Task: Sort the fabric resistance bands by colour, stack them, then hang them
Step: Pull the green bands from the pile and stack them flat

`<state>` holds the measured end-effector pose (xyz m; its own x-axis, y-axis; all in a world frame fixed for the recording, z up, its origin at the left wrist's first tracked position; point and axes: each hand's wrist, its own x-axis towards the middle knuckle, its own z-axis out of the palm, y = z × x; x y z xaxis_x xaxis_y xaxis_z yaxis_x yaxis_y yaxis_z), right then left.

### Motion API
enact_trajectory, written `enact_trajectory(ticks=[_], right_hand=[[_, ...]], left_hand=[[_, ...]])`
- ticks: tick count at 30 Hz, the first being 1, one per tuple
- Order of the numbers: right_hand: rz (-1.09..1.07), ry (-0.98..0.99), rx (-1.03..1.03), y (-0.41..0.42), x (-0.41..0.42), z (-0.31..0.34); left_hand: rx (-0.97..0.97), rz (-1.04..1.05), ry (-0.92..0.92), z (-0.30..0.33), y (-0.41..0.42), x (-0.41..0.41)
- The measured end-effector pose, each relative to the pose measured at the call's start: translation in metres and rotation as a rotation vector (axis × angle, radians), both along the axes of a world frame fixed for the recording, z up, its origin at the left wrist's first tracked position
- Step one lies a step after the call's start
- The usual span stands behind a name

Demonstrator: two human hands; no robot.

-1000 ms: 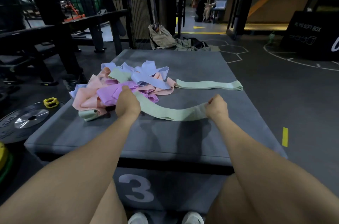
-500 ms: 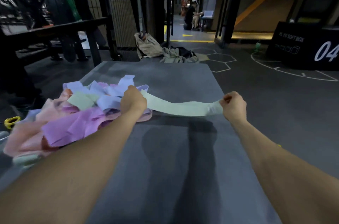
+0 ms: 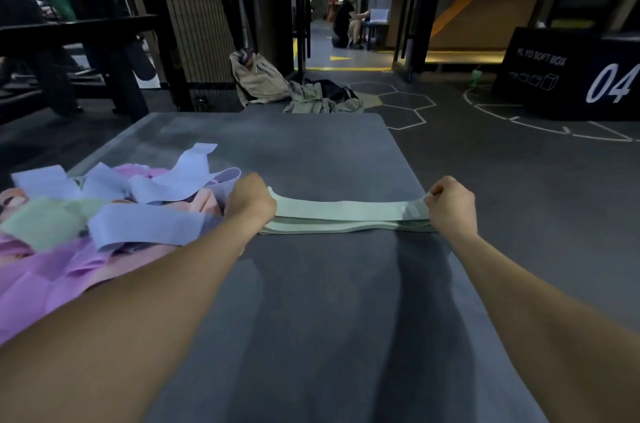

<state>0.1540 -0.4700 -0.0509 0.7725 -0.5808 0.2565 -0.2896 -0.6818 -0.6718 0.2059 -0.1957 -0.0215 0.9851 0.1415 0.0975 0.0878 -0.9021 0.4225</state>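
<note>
- Head view: grey box top (image 3: 311,301) fills the frame, its middle and far half bare, far edge rounded.
- Heap (image 3: 97,211) of loose blue, pink, purple and green bands covers the box's left side; count unclear.
- Green band (image 3: 343,209) is stretched flat over a green stack (image 3: 332,226) lying mid-box; layers too thin to count.
- Left hand (image 3: 250,201), fingers curled, grips the band's left end beside the heap.
- Right hand (image 3: 450,204) pinches the right end near the box's right edge.
</note>
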Motion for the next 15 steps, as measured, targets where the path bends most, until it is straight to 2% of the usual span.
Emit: enact_trajectory(ticks=[9,12,15], right_hand=[[0.047,0.044,-0.061,0.004,0.001,-0.007],[0.043,0.104,-0.232,0.008,-0.001,-0.005],[0.093,0.068,-0.433,0.018,-0.001,0.005]], left_hand=[[0.069,-0.046,0.1,-0.007,0.005,0.0],[0.01,-0.092,0.092,-0.008,0.011,0.005],[0.062,-0.209,-0.008,-0.007,0.018,0.01]])
